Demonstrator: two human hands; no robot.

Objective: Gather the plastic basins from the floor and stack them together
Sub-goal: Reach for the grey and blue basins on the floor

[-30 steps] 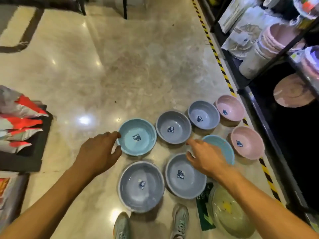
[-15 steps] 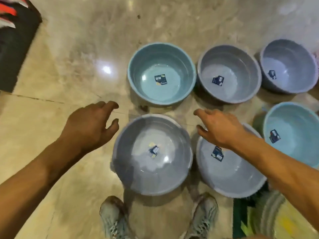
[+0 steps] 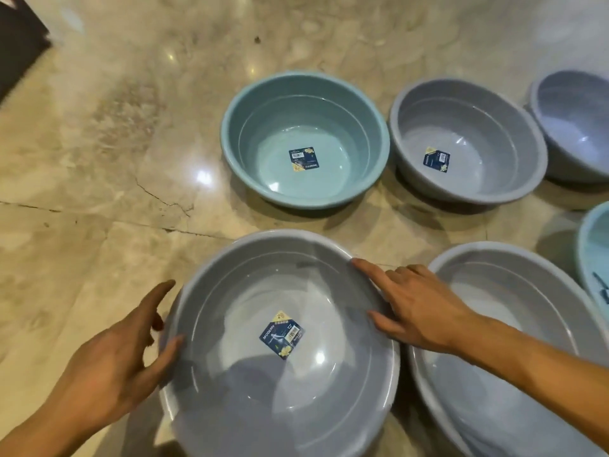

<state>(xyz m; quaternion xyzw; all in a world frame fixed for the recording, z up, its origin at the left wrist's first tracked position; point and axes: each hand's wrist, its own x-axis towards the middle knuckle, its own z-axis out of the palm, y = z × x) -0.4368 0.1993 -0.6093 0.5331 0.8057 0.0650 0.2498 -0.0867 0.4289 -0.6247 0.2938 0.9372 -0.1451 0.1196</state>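
Note:
A large grey basin [image 3: 250, 285] with a blue sticker in its bottom sits on the marble floor right in front of me. My left hand [image 3: 115, 361] is at its left rim, thumb on the rim and fingers outside. My right hand [image 3: 418, 311] lies over the right rim, thumb inside and fingers spread along the edge. A second large grey basin [image 3: 494, 374] stands touching it on the right. Farther away are a teal basin [image 3: 263, 127], a grey basin [image 3: 468, 127] and a bluish-grey one [image 3: 573, 120]. A light blue basin [image 3: 596, 258] is cut off at the right edge.
The polished marble floor [image 3: 99, 192] shows a crack and glare spots left of the basins. A dark mat [image 3: 16, 44] fills the top left corner.
The view has dropped closer to the floor. Both hands have come down from above the basins onto the opposite rims of the near grey basin.

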